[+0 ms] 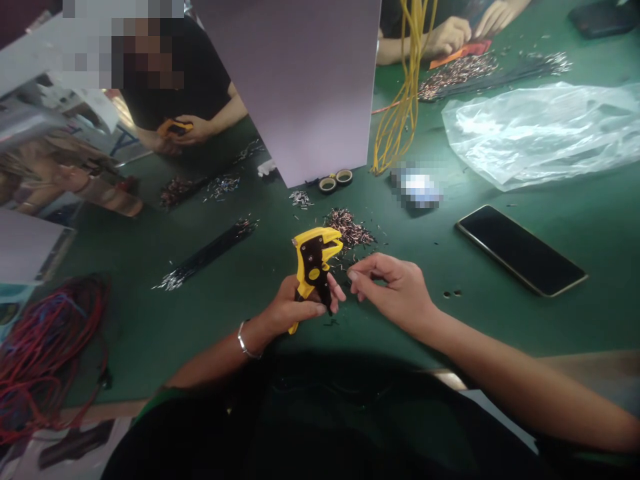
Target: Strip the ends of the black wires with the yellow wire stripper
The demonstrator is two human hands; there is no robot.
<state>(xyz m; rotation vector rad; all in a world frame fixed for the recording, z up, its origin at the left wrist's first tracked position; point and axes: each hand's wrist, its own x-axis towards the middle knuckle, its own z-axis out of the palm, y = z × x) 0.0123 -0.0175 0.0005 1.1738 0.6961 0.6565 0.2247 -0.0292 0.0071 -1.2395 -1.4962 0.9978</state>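
My left hand (pixel 295 307) is wrapped round the handles of a yellow and black wire stripper (pixel 314 260), held upright with its jaws pointing right. Just right of the tool, my right hand (pixel 393 287) has thumb and forefinger pinched together. What sits in that pinch, if anything, is too small to make out. Behind the stripper's jaws lies a pile of short copper and black wire bits (pixel 350 228). A few dark scraps are scattered on the green table (pixel 240 340) below my hands.
A bundle of black wires (pixel 207 253) lies to the left, tangled red cables (pixel 55 340) at far left. On the right are a phone (pixel 523 250) and a clear plastic bag (pixel 545 133). Two tape rolls (pixel 336 181) rest by an upright panel (pixel 310 87). Other people work across the table.
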